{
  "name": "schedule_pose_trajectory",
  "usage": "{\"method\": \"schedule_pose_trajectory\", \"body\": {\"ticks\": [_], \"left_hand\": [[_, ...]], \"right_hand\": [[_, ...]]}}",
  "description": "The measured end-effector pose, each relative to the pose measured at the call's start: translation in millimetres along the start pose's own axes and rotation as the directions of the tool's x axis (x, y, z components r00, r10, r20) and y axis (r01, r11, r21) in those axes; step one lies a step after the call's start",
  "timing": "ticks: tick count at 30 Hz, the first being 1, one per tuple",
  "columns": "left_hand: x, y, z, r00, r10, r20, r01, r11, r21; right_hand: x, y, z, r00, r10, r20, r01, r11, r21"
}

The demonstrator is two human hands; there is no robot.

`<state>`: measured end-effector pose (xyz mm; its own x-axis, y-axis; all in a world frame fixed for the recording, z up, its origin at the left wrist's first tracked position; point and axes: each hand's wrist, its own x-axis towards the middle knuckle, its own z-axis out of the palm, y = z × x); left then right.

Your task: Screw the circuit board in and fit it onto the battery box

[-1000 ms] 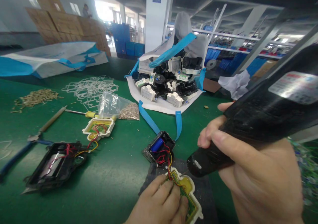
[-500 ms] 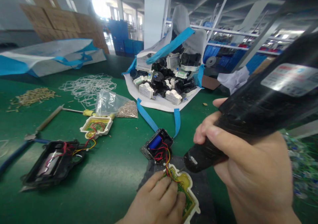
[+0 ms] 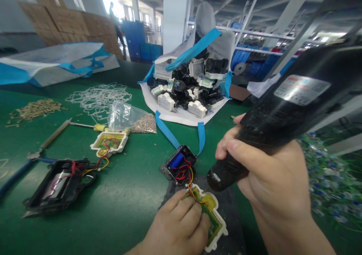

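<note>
My right hand [image 3: 271, 175] is wrapped around a black electric screwdriver [image 3: 263, 108], tilted down to the left. Its thin bit points at the upper edge of a white plastic housing [image 3: 219, 225] with a green circuit board inside; whether it touches cannot be made out. My left hand [image 3: 181, 221] grips that housing with curled fingers over the board, hiding its left side. Red and yellow wires [image 3: 191, 179] run from the board to an opened black case [image 3: 181, 162] holding a blue battery. A dark mat [image 3: 232, 209] lies underneath.
At left lie another black case [image 3: 56, 187] wired to a white housing [image 3: 109, 142], a yellow-handled screwdriver [image 3: 98, 127] and a soldering iron [image 3: 56, 136]. Behind are a bag of small screws [image 3: 144, 123], white rings [image 3: 102, 96] and a large sack of housings [image 3: 181, 109].
My right hand and the electric screwdriver have shifted slightly left, the tool's body now steeper. My left hand stays on the housing. A person has come into view far back by the cartons.
</note>
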<state>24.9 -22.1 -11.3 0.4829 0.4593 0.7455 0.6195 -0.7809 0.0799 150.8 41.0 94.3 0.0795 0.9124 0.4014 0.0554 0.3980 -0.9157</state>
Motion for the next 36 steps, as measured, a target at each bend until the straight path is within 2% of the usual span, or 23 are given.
{"method": "schedule_pose_trajectory", "body": {"ticks": [5, 23, 27, 36], "left_hand": [[-1, 1, 1.1, 1.0, -0.001, -0.025, 0.001, 0.999, -0.035], [2, 1, 1.9, 1.0, -0.003, 0.007, 0.003, 0.997, -0.072], [2, 0, 3.1, 1.0, -0.005, -0.013, 0.004, 0.996, -0.085], [0, -1, 3.1, 1.0, 0.0, -0.015, -0.002, 0.995, -0.097]], "right_hand": [[6, 7, -1, 0.999, -0.035, 0.034, 0.033, 0.998, 0.05], [19, 13, -2, 0.999, 0.051, -0.02, -0.046, 0.982, 0.181], [20, 15, -2, 0.996, 0.08, -0.025, -0.073, 0.973, 0.218], [23, 16, -3, 0.996, 0.08, -0.025, -0.072, 0.968, 0.242]]}}
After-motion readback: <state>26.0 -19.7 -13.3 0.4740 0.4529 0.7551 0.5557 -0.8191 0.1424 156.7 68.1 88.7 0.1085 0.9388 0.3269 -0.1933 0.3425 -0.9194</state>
